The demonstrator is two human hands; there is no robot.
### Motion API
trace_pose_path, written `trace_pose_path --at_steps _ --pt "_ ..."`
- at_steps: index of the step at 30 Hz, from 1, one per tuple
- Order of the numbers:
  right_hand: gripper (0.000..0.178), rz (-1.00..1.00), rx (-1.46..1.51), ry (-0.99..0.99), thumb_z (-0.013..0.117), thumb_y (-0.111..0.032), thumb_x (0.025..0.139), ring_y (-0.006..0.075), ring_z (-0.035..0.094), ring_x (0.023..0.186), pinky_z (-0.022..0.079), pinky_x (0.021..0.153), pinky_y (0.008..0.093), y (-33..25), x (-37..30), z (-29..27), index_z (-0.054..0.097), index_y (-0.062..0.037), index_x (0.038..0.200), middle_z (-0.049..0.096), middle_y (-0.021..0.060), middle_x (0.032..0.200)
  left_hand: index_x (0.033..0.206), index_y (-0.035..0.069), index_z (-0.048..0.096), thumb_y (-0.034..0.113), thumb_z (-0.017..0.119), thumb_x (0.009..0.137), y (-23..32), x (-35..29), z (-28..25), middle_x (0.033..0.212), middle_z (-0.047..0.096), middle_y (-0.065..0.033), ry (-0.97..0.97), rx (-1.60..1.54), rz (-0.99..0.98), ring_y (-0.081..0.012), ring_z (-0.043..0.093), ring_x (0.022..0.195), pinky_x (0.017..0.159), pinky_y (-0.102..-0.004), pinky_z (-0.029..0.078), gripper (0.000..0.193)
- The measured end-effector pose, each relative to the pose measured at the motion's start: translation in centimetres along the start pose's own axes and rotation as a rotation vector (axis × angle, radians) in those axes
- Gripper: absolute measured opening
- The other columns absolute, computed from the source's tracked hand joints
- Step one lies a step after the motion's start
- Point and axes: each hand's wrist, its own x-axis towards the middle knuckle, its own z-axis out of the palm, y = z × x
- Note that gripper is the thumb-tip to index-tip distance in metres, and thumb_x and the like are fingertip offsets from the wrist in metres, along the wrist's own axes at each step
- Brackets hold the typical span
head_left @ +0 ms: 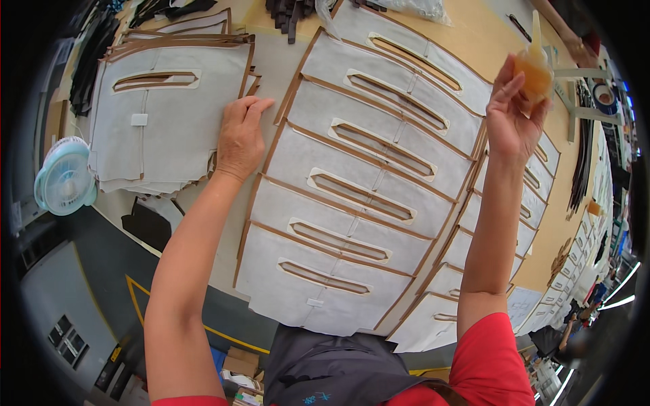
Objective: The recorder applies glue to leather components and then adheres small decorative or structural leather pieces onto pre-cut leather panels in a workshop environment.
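My right hand (512,120) wraps the bottle (532,76), nozzle (535,30) up. My left hand (242,137), fingers curled, is at the stack (179,145)'s edge; I can't tell if it pinches. Panels (315,150) overlap between. Probably gluing; next likely calls for tipping the bottle panelward.
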Motion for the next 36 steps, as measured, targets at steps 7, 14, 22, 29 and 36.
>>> trace_pose_path --at_steps 7,14,22,29,36 --pt "0.053 -0.366 -1.210 -0.032 0.060 -0.039 0.096 0.0239 0.061 0.112 0.059 0.087 0.0417 6.3 -3.0 -1.6 0.046 -0.0032 0.132 0.056 0.0116 0.126 0.116 0.009 0.060 -0.010 0.054 0.078 -0.2 -0.2 0.1 0.109 0.054 -0.0103 -0.012 0.026 0.000 -0.0317 0.052 0.102 0.091 -0.0407 0.045 0.043" --pt "0.058 -0.482 -1.744 -0.151 0.073 -0.032 0.089 0.0165 0.054 0.108 0.048 0.093 0.0318 8.0 -3.0 -5.5 0.040 -0.0048 0.128 0.052 0.0076 0.116 0.113 0.009 0.060 -0.009 0.054 0.077 -0.1 0.1 0.1 0.108 0.055 -0.0094 0.010 0.014 0.013 -0.0316 0.053 0.102 0.091 -0.0404 0.045 0.041" --pt "0.059 -0.480 -1.843 -0.172 0.076 -0.026 0.086 0.0168 0.052 0.107 0.044 0.095 0.0305 8.0 -2.4 -6.7 0.039 -0.0052 0.126 0.053 0.0068 0.116 0.112 0.009 0.061 -0.009 0.055 0.077 -0.3 -0.1 0.3 0.107 0.055 -0.0092 0.015 0.012 -0.006 -0.0312 0.053 0.102 0.090 -0.0395 0.046 0.040" --pt "0.059 -0.465 -1.767 -0.170 0.076 -0.027 0.087 0.0172 0.052 0.109 0.044 0.098 0.0314 9.0 -2.8 -6.2 0.039 -0.0047 0.126 0.054 0.0077 0.117 0.113 0.009 0.061 -0.009 0.055 0.076 -0.2 0.0 0.2 0.107 0.054 -0.0096 0.003 0.015 0.007 -0.0311 0.052 0.102 0.092 -0.0396 0.046 0.041" --pt "0.056 -0.471 -1.689 -0.090 0.073 -0.031 0.089 0.0176 0.052 0.110 0.045 0.096 0.0310 8.0 -2.5 -7.2 0.039 -0.0041 0.125 0.052 0.0076 0.117 0.113 0.009 0.061 -0.009 0.055 0.077 -0.2 0.0 0.2 0.108 0.054 -0.0099 -0.003 0.021 0.009 -0.0309 0.052 0.102 0.092 -0.0398 0.046 0.041"
